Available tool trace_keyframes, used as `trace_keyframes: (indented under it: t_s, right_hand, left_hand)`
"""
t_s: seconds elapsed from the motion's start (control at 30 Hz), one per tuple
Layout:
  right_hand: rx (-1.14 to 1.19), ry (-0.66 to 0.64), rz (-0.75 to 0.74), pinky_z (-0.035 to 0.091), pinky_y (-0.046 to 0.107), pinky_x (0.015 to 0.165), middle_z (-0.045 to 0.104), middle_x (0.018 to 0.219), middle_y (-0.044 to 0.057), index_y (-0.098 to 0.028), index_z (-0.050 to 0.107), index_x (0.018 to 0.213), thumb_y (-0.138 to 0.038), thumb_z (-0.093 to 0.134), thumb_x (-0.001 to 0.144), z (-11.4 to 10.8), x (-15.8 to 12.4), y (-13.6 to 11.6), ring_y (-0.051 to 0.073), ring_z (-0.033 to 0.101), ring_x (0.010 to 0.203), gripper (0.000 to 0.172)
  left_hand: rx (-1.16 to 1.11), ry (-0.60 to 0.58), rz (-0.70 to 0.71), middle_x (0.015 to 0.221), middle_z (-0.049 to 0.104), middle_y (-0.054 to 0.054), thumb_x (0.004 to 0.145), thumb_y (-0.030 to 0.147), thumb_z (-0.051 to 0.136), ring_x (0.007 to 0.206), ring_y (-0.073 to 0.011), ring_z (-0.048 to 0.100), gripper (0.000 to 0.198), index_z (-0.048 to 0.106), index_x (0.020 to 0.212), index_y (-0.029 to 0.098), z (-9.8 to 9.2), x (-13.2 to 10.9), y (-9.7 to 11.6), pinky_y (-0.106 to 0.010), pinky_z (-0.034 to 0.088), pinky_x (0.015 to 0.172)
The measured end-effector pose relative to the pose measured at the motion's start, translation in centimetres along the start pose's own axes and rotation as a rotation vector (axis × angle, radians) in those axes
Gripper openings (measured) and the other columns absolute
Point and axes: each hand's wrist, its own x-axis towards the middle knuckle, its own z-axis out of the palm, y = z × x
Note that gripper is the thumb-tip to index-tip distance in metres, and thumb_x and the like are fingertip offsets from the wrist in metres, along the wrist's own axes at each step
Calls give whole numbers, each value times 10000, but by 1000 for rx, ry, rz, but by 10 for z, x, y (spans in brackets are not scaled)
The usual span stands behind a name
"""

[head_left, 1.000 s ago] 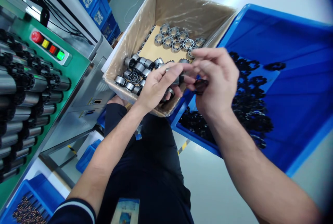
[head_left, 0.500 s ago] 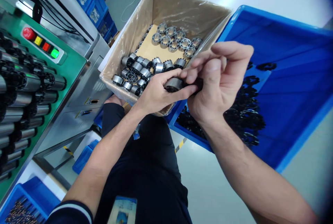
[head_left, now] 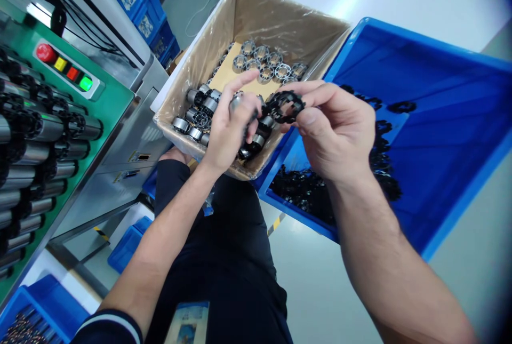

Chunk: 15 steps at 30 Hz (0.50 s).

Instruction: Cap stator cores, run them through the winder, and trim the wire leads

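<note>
Beside a green control panel (head_left: 108, 114), above a plastic-lined cardboard box (head_left: 256, 13) of steel bushings (head_left: 262, 58), the left hand (head_left: 228, 130) curls its fingers around a steel bushing (head_left: 237, 103) while the right hand (head_left: 336, 136) pinches a black toothed ring (head_left: 285, 106) over the box's edge, near a blue crate (head_left: 384, 34) of black rings (head_left: 296, 194).

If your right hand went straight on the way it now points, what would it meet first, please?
Probably the left hand: past the black toothed ring pinched in its fingertips, the right hand points across toward it, though depth is hard to judge from this view.
</note>
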Motion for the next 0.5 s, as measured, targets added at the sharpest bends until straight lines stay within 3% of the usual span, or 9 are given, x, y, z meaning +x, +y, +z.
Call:
trace_keyframes:
  t_s: [0.1, 0.2, 0.33, 0.4, 0.5]
  right_hand:
    - [72, 3, 2, 718, 325, 684, 913, 1206, 0, -323, 890, 1003, -543, 1047, 968, -1, 0, 0, 165, 838, 803, 273]
    - [-30, -10, -10, 780, 396, 802, 898, 1178, 29, -316, 857, 988, -576, 1083, 907, -4, -2, 4, 234, 887, 968, 354]
    - [-197, -53, 27, 807, 521, 875, 871, 1366, 75, -383, 790, 1312, -741, 1072, 847, -9, -4, 6, 319, 885, 1119, 651]
    - [-202, -53, 13, 802, 536, 894, 872, 1405, 73, -406, 795, 1396, -676, 1085, 861, -9, -3, 3, 326, 879, 1131, 666]
    - [-198, -37, 8, 798, 534, 921, 886, 1331, 43, -416, 885, 1311, -523, 1093, 895, -6, -3, -1, 304, 866, 1078, 478]
  left_hand:
    - [7, 20, -116, 1189, 707, -61, 1184, 880, 580, 749, -121, 724, 668, 720, 1488, 301, 2, 1, 3, -229, 482, 531]
    - [74, 48, -160, 1106, 673, -55, 1165, 981, 432, 676, -95, 655, 810, 724, 1348, 248, 8, -1, 7, -233, 462, 521]
    - [76, -7, -219, 933, 594, -20, 1160, 1009, 135, 647, -112, 614, 921, 653, 1255, 254, 12, -6, 12, -245, 446, 549]
    - [38, -61, -235, 880, 585, -7, 1173, 996, 184, 648, -128, 620, 862, 633, 1251, 263, 10, -8, 13, -262, 441, 562]
    - [-37, -100, -215, 859, 609, 0, 1209, 913, 406, 660, -147, 595, 669, 657, 1305, 301, 5, -10, 12, -310, 438, 579]
